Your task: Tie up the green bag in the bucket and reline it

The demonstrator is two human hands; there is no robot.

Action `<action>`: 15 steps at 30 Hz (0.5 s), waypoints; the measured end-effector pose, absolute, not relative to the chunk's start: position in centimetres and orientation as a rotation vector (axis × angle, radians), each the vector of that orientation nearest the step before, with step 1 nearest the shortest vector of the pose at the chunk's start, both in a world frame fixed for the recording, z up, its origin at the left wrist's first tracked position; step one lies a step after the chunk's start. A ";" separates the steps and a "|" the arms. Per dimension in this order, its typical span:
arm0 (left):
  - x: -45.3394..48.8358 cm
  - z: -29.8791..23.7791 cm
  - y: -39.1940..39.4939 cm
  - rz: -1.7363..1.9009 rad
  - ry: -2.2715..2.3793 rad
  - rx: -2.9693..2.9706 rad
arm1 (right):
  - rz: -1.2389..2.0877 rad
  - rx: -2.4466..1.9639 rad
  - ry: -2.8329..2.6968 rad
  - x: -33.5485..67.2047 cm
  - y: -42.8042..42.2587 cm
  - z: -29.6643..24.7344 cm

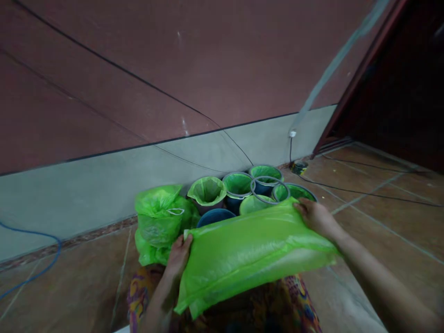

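A bright green plastic bag (249, 249), puffed up with air, is stretched between my two hands above my lap. My left hand (180, 253) pinches its upper left corner. At the upper right corner, my right hand (314, 215) grips the bag's edge. Just beyond the bag is a blue bin (215, 216), its lower part hidden behind the green plastic. Several bins lined with green bags stand behind it, among them a lined bin (207, 190) and another lined bin (238, 184). A loose grey ring (252, 188) rests across the bins' tops.
Filled green bags (157, 222) are heaped at the left of the bins. A small tin (299, 166) stands by the wall near a black cable (360, 192). A blue hose or cable (57, 252) curves over the tiled floor at left. A dark doorway (398, 92) is at right.
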State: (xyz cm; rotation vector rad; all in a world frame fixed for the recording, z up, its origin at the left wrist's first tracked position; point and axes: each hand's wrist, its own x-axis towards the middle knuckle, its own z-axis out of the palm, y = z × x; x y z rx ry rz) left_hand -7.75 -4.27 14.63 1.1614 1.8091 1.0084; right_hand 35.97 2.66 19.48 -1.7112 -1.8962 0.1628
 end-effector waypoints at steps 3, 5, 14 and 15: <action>-5.4 10.4 -4.4 0.896 1.977 1.327 | 0.228 -1.824 -1.827 37.4 1.1 15.0; -4.2 7.9 -4.4 0.788 2.066 1.447 | 0.262 -1.894 -1.763 37.5 0.2 11.9; 0.0 2.6 -5.0 0.422 2.056 1.401 | 0.339 -1.974 -1.504 35.0 -1.0 5.6; 0.5 2.2 -5.2 0.431 2.034 1.378 | 0.352 -1.981 -1.473 34.7 -0.9 5.5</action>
